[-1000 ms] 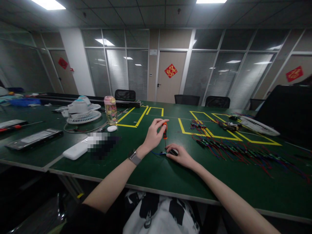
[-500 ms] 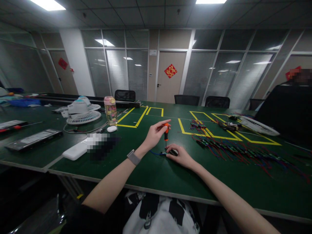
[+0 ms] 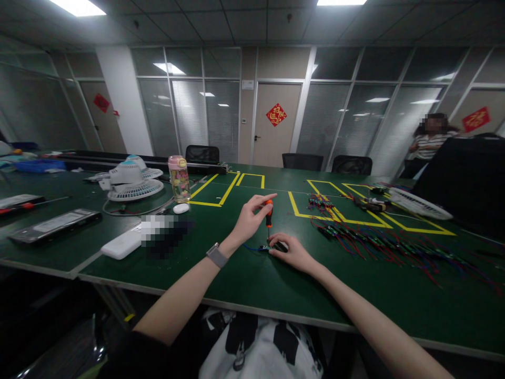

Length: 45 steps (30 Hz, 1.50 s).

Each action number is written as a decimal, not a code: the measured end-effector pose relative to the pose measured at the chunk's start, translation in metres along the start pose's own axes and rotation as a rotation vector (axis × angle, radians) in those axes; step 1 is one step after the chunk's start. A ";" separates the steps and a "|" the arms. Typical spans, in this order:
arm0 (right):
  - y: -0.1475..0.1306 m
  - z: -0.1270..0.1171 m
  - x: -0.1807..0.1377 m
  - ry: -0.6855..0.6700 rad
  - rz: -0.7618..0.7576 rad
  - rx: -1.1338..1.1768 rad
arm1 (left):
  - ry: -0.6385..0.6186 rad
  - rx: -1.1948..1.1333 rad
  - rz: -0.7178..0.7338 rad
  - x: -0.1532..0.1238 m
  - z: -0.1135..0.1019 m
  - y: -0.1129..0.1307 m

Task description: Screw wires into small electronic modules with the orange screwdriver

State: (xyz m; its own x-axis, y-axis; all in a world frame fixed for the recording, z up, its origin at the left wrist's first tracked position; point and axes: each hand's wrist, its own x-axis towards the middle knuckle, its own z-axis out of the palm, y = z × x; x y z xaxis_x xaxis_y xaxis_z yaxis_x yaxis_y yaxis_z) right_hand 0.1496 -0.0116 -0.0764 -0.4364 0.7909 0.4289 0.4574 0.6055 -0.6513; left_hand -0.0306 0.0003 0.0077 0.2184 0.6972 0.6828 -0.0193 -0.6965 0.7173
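My left hand (image 3: 252, 215) is closed round the top of an orange and black screwdriver (image 3: 269, 216), its index finger stretched across the handle's end. The screwdriver stands upright, its shaft reaching down to a small circuit board (image 3: 263, 248) on the table. My right hand (image 3: 290, 252) pinches that board from the right, covering part of it. A dark part shows between the right thumb and fingers. From the board's left side runs a thin blue wire (image 3: 249, 247). Whether the tip sits in a screw is too small to tell.
Several wired circuit boards (image 3: 379, 243) lie in a row on the right of the green table (image 3: 236, 284). To the left are a white device (image 3: 122, 247), a bottle (image 3: 179, 180), a fan (image 3: 134, 188) and a hard drive (image 3: 59, 223). A person (image 3: 430, 145) stands at the back right.
Both hands and the screwdriver have stayed almost in place. At the back right, a person in a striped top has come into fuller view, beside the dark shape there.
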 end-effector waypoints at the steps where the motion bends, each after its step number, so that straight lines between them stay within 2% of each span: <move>1: 0.000 0.000 0.000 0.001 0.000 -0.002 | -0.024 -0.026 -0.006 0.000 0.000 0.000; 4: 0.001 0.000 0.000 0.005 -0.005 -0.004 | -0.094 -0.146 -0.057 0.001 0.000 -0.001; 9: 0.004 0.001 0.000 0.005 -0.028 -0.005 | 0.028 0.007 -0.013 0.001 0.000 -0.001; 11: 0.004 0.001 0.000 0.004 -0.023 -0.009 | -0.008 -0.003 0.003 0.001 0.000 -0.001; 14: 0.002 0.001 0.000 0.004 -0.011 -0.005 | -0.109 -0.128 -0.050 0.001 -0.001 0.001; 16: 0.001 0.001 0.000 0.004 -0.002 0.001 | -0.095 -0.122 -0.057 0.000 0.000 0.001; 20: -0.001 0.001 0.000 0.004 0.007 0.000 | -0.028 0.019 0.023 -0.002 0.001 0.002; 24: -0.001 0.001 0.000 0.008 0.013 -0.018 | -0.108 -0.083 -0.023 -0.002 0.000 0.006; 29: 0.001 0.001 -0.001 0.000 0.008 -0.019 | -0.050 -0.048 -0.038 -0.002 0.000 0.007; 34: 0.001 0.000 -0.001 0.004 0.001 -0.027 | -0.110 -0.160 -0.068 -0.001 0.000 0.002; 39: 0.002 0.001 -0.001 0.009 -0.007 -0.025 | -0.015 -0.062 -0.045 0.000 0.000 0.001; 41: 0.002 0.001 -0.001 0.009 -0.009 -0.021 | -0.049 -0.053 -0.028 0.000 -0.001 0.001; 45: 0.002 0.001 -0.001 0.009 -0.007 -0.017 | -0.202 -0.222 -0.084 0.000 0.000 0.000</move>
State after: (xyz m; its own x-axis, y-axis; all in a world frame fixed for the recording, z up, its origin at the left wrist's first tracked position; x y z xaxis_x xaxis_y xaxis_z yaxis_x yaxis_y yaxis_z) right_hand 0.1502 -0.0110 -0.0786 -0.4331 0.7871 0.4392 0.4674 0.6128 -0.6372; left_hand -0.0306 0.0007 0.0075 0.4175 0.6870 0.5948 -0.2008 -0.5686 0.7977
